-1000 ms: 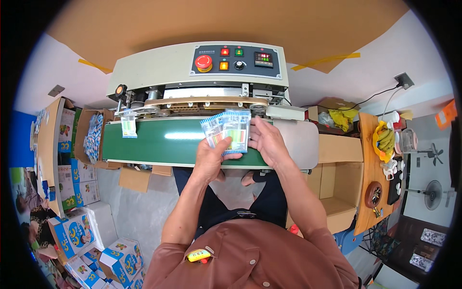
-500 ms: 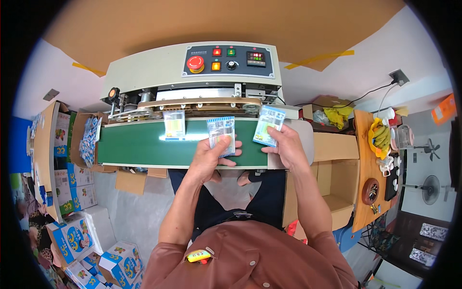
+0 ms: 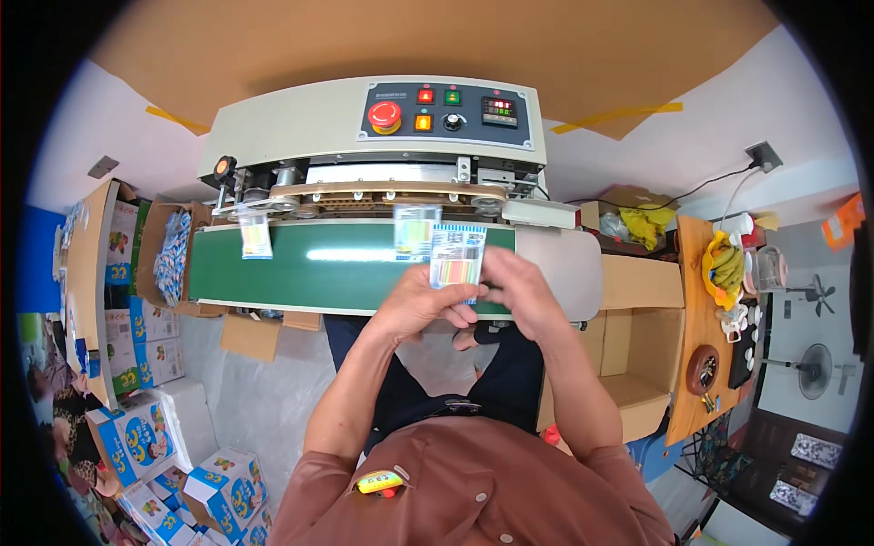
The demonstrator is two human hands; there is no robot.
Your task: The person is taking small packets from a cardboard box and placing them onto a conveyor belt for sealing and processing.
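My left hand [image 3: 421, 305] grips a small clear plastic packet [image 3: 457, 257] with a blue striped edge and coloured sticks inside, thumb on its lower front. At that packet's right edge is my right hand [image 3: 523, 289], fingers bent and blurred; whether they pinch it I cannot tell. Just behind, a second packet [image 3: 415, 229] has its top edge at the band of the sealing machine [image 3: 291, 127], partly hidden by the held one. Farther left, another packet [image 3: 256, 238] hangs from the band over the green conveyor belt [image 3: 319, 282].
A control panel [image 3: 446, 116] with a red stop button faces me. Open cardboard boxes [image 3: 637, 355] stand at right, beside a wooden table [image 3: 696, 400] with bananas [image 3: 725, 259]. At the belt's left end a carton [image 3: 173, 250] holds packets. Printed boxes [image 3: 223, 491] lie lower left.
The packet from my right hand is now at the machine's band, released. My hands have come together at the left hand's packet, which moved right. The earlier packet on the band travelled left.
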